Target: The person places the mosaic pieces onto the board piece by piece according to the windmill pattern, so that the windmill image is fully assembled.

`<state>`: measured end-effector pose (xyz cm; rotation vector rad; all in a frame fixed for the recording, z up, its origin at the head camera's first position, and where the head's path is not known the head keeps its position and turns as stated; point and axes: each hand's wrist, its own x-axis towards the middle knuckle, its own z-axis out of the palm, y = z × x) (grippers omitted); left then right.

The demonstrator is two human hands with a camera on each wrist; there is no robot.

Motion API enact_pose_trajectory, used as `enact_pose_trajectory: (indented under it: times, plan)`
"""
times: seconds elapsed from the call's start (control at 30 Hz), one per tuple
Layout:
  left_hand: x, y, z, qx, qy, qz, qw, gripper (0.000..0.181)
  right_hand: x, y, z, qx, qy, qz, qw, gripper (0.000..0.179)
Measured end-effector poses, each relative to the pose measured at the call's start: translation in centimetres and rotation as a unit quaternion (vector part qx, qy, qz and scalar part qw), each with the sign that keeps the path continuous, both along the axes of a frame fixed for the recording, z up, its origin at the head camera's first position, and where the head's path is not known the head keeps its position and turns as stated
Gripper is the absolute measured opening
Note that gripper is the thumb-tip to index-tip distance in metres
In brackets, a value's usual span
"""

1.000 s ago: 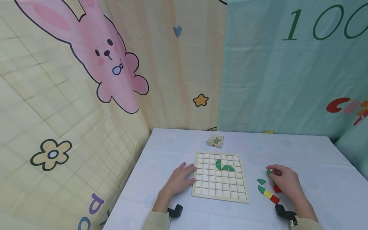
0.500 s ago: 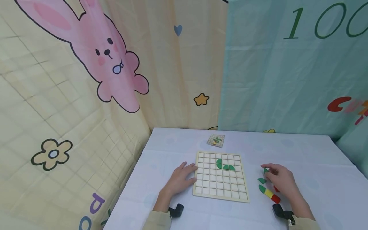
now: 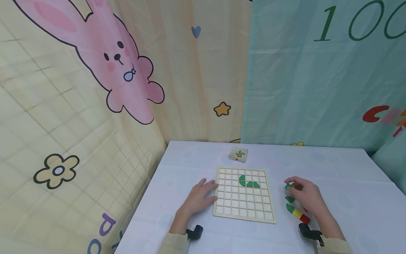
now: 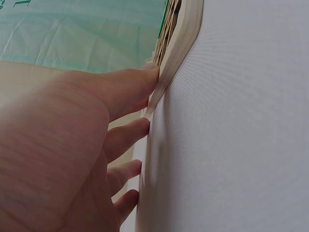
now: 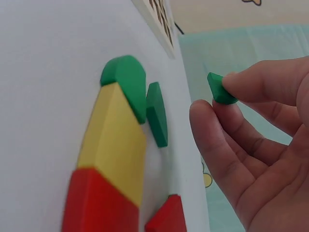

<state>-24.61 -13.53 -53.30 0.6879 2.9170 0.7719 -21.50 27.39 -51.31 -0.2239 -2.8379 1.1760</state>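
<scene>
My right hand pinches a green quarter-circle block between thumb and fingertips, raised above the table. Below it, a loose green block lies beside a row made of a green quarter-circle block, a yellow block and a red block. A red block near the row is mostly hidden by the hand in the head view. With fingers spread, my left hand touches the left edge of a wooden grid board. Several green pieces sit in the board's upper cells.
Behind the board lies a small grid card with a printed coloured pattern. A white cloth covers the table. Printed curtains hang behind the table and on the left. Each wrist wears a black camera mount.
My right hand has moved left towards the board, carrying the green quarter-circle block away from the other pieces on the right. The left hand stays at the board's edge.
</scene>
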Motion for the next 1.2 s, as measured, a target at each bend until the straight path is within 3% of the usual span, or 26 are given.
enact_pose_trajectory:
  times: [0.3,0.53,0.93,1.2]
  plan:
    - [0.1,-0.1,0.3,-0.005,-0.004,-0.001,1.0,0.051,-0.1,-1.0,0.5,-0.009,0.021,0.032,0.9992,0.024]
    - [0.2,-0.2,0.2,0.001,-0.005,0.0,1.0,0.05,-0.6,-2.2,0.3,-0.018,0.014,0.031,0.9993,0.018]
    - [0.2,0.0,0.2,0.003,-0.001,0.005,1.0,0.051,-1.6,-4.4,0.7,-0.02,0.044,0.052,0.9975,0.014]
    - [0.2,0.1,0.1,0.003,-0.002,0.005,1.0,0.051,-2.0,-6.0,0.7,-0.044,0.035,0.048,0.9972,0.013]
